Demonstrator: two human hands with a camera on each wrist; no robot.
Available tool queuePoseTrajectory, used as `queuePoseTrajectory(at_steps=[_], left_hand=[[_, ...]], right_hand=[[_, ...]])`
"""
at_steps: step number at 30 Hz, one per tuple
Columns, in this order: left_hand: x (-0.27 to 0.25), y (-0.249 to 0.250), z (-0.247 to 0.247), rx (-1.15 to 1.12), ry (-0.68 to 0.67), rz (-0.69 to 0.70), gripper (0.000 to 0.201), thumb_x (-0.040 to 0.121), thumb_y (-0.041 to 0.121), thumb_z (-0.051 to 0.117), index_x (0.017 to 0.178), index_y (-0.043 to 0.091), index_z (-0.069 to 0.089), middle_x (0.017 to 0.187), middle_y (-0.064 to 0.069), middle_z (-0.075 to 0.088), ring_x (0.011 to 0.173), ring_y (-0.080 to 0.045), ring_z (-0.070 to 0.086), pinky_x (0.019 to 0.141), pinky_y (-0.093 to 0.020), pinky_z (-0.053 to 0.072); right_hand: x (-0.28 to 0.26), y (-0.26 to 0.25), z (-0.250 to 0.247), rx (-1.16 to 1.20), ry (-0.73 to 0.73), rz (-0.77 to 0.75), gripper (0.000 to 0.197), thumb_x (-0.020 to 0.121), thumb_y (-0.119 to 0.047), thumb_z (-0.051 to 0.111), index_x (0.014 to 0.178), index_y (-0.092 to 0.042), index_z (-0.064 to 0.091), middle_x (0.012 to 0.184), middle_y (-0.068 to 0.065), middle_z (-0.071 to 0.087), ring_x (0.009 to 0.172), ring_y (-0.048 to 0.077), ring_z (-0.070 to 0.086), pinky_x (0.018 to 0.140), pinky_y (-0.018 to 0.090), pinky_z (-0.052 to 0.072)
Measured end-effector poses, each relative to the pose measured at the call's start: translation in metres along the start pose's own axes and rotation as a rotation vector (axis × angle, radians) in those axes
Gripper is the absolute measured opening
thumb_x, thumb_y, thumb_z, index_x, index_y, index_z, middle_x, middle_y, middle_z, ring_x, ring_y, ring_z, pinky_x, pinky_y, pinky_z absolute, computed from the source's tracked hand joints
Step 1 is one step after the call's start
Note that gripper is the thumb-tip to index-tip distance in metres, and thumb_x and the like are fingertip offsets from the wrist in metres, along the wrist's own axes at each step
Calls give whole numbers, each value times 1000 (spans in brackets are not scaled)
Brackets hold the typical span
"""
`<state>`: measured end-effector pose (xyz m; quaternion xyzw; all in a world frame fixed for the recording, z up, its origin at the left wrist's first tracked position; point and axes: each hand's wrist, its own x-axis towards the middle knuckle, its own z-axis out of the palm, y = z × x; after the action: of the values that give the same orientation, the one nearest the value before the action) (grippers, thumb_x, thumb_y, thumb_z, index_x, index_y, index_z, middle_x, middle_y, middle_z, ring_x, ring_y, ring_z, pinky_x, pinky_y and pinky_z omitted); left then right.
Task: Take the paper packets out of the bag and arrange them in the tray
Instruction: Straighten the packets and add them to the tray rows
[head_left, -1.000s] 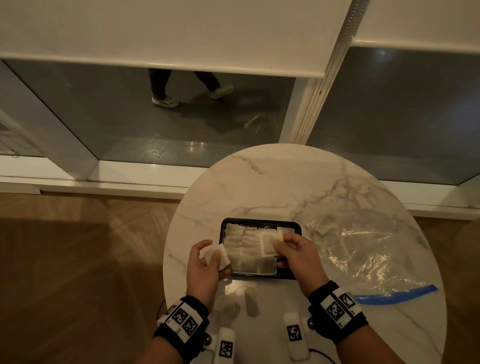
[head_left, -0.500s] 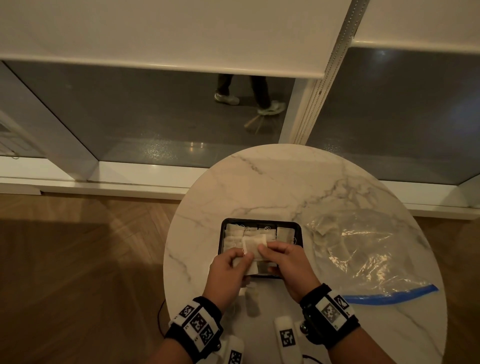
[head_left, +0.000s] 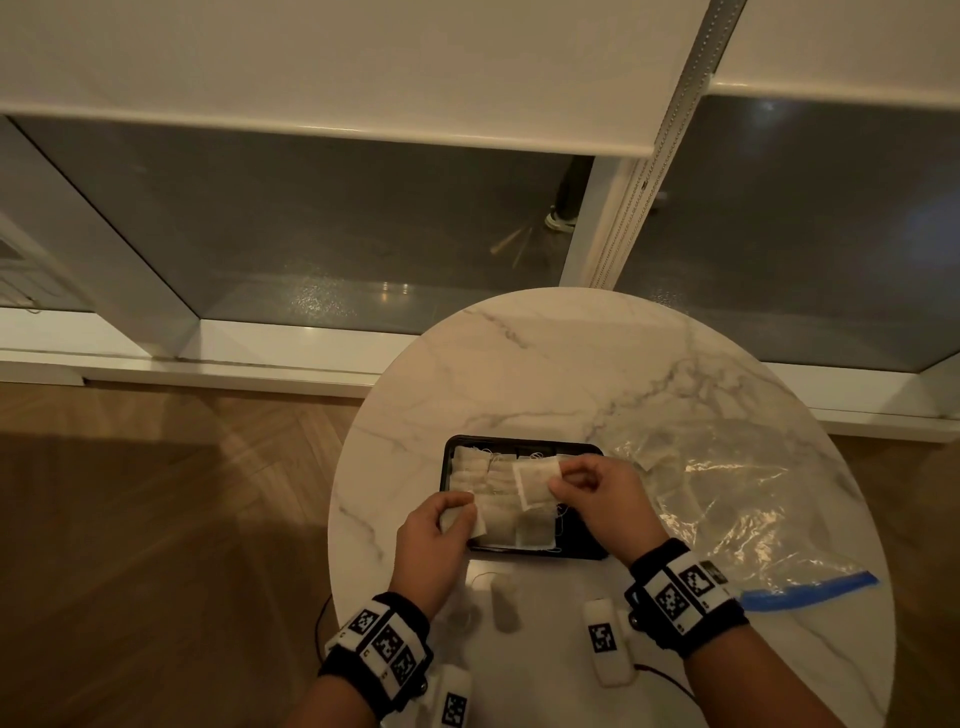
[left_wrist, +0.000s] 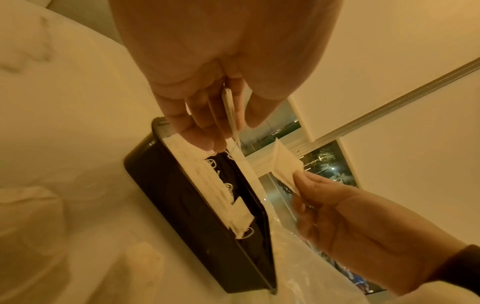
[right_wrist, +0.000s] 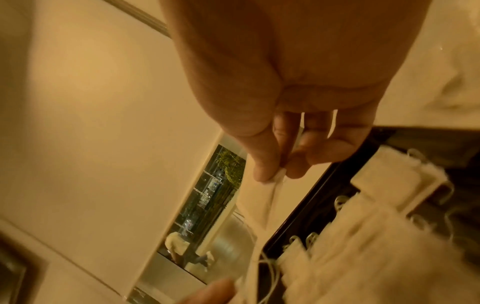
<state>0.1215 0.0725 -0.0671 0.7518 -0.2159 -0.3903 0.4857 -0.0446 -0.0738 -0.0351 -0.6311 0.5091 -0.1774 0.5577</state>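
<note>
Now two hands (head_left: 431, 540) (head_left: 602, 499) — one packet (head_left: 535, 480) each (head_left: 465, 522) — over one tray (head_left: 587, 545).

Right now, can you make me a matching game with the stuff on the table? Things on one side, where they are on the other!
Things:
1. black tray
2. plastic bag
3. packet in the right hand
4. packet in the left hand

Places:
A. lying right of the tray
B. pinched above the tray's middle
C. middle of the marble table
D. held at the tray's near-left corner

Pairs: 1-C, 2-A, 3-B, 4-D
</note>
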Motion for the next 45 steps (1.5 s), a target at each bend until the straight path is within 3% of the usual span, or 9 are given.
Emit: queuePoseTrajectory(at_steps=[2, 4, 9, 12, 16, 24, 28, 35, 45], left_hand=[[2, -7, -8, 102, 6, 7, 19, 90, 17, 69, 105, 28, 71, 105, 13, 71, 102, -7, 66, 95, -37, 56], [3, -12, -13, 215, 9, 21, 25, 87, 16, 72, 110, 28, 69, 111, 13, 69, 107, -7, 63, 100, -32, 52], [1, -18, -16, 406, -46, 135, 36, 86, 13, 74, 120, 22, 66, 117, 9, 65, 109, -7, 59, 100, -24, 47], [1, -18, -15, 434, -112, 163, 37, 88, 10, 71, 122, 22, 64, 118, 10, 63, 111, -8, 59, 102, -29, 50], [0, -19, -14, 441, -122, 189, 36, 88, 8, 68, 121, 22, 64, 116, 13, 60, 112, -8, 59, 101, -28, 50], [-1, -19, -12, 414, -126, 154, 36, 90, 8, 67, 121, 25, 64, 117, 14, 59, 112, -6, 57, 101, -29, 51], [-1, -21, -13, 402, -128, 150, 36, 90, 8, 67, 121, 26, 63, 118, 13, 59, 112, -6, 57, 100, -26, 51], [-3, -20, -12, 381, -141, 136, 35, 92, 6, 64, 117, 31, 61, 119, 14, 57, 109, -1, 55, 83, -2, 44], [-2, -20, -12, 369, -139, 143, 35, 91, 4, 65, 117, 27, 64, 118, 11, 60, 107, -2, 56, 79, 2, 42]], right_hand=[[10, 4, -14, -159, 35, -14, 11, 83, -7, 76, 86, -18, 74, 76, -1, 75, 73, 10, 72, 72, 25, 58], [21, 8, -26, -350, 32, -29, 9, 83, -12, 77, 86, -20, 75, 74, -6, 73, 71, 6, 69, 71, 24, 57], [46, 11, -37, -682, -97, 4, 11, 87, -13, 72, 96, -18, 74, 86, -3, 73, 79, 9, 66, 76, 27, 56], [56, 6, -34, -824, -174, -3, 20, 90, -9, 64, 108, -13, 72, 104, 5, 72, 92, 18, 66, 85, 29, 55], [64, -1, -28, -1008, -263, -33, 28, 89, -7, 60, 112, -18, 71, 111, 6, 69, 99, 23, 66, 87, 35, 56], [78, 2, -21, -1146, -329, 2, 34, 86, -6, 61, 103, -33, 72, 109, -2, 69, 95, 20, 66, 81, 31, 54], [81, 5, -18, -1177, -323, -1, 30, 86, -10, 62, 104, -31, 73, 108, 0, 71, 95, 21, 67, 81, 29, 52], [81, 5, -10, -1361, -293, -110, 33, 91, -12, 54, 114, -29, 71, 113, 4, 69, 102, 27, 65, 85, 34, 52], [75, 1, -4, -1398, -143, -182, 25, 89, -8, 49, 103, -22, 65, 99, 3, 68, 92, 26, 66, 72, 33, 49]])
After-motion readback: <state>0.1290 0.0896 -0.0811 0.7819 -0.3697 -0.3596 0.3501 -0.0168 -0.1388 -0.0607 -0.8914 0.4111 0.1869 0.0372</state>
